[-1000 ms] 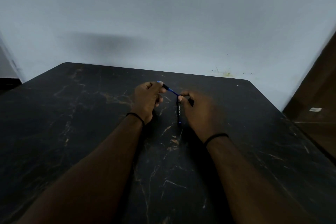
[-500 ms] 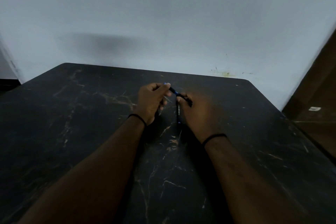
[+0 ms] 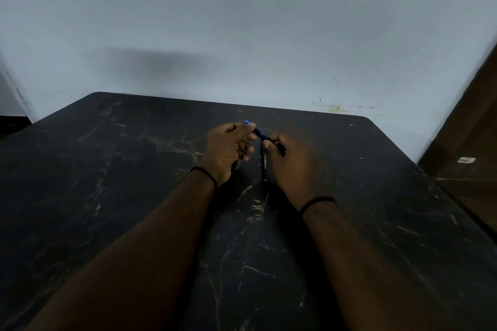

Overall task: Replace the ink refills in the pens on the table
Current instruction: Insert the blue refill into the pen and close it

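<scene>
Pen (image 3: 257, 132) is pinched at its far end by the left hand (image 3: 228, 150) and gripped by the right hand (image 3: 293, 166), over the table (image 3: 107, 196); reassembly appears unfinished, and a second pen (image 3: 265, 166) is held alongside.

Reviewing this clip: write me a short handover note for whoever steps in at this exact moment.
Left hand: pinches a short dark pen piece with a blue tip, above the table.
Right hand: grips a dark pen part that meets the left piece; a black pen barrel with white print runs down beside its palm, apparently held too.
Done: cannot tell how many refills are swapped; the two pieces meet end to end.
Left: finish joining the pieces, probably by pushing or twisting them together, and set the pen down. No other pens or refills are visible on the table.
</scene>
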Demonstrator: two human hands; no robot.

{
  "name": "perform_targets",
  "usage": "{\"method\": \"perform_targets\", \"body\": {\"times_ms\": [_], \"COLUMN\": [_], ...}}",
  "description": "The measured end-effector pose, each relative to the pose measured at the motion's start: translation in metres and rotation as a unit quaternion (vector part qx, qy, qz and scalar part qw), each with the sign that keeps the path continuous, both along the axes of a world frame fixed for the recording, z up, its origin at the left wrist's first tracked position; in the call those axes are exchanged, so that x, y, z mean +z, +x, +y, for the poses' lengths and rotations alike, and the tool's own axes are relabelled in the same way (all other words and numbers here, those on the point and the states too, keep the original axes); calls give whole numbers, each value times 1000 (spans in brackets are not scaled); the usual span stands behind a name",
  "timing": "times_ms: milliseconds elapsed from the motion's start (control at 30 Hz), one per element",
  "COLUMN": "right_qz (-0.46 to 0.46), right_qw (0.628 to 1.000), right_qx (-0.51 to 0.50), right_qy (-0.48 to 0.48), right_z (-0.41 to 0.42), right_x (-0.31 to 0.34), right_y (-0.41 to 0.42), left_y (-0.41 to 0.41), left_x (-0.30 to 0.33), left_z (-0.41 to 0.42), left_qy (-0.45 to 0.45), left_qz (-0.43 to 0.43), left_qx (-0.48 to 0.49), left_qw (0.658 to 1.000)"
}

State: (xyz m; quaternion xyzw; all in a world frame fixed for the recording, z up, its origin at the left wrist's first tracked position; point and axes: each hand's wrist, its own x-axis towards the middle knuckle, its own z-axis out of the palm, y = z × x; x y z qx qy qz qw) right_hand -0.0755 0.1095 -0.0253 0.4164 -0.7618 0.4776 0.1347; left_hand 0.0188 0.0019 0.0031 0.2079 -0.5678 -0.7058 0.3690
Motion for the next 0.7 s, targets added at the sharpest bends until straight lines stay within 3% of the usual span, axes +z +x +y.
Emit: {"method": "perform_targets", "body": {"times_ms": [300,467,567,700], "right_qz": [-64,-35,-93,-88], "right_qw": [998,997,995,996], "right_qx": [2,-10,18,16], "right_qy": [23,72,18,14], "right_z": [4,9,10,10], "right_x": [6,16,18,16], "right_y": [4,13,15,16], "left_y": [0,1,2,2], "left_x": [0,1,1,2], "left_z": [0,0,0,1], "left_qy": [12,14,20,20], "left_qz": [3,5,9,9], "left_qx": [3,4,6,6], "left_qw": [1000,1000,1000,1000]}}
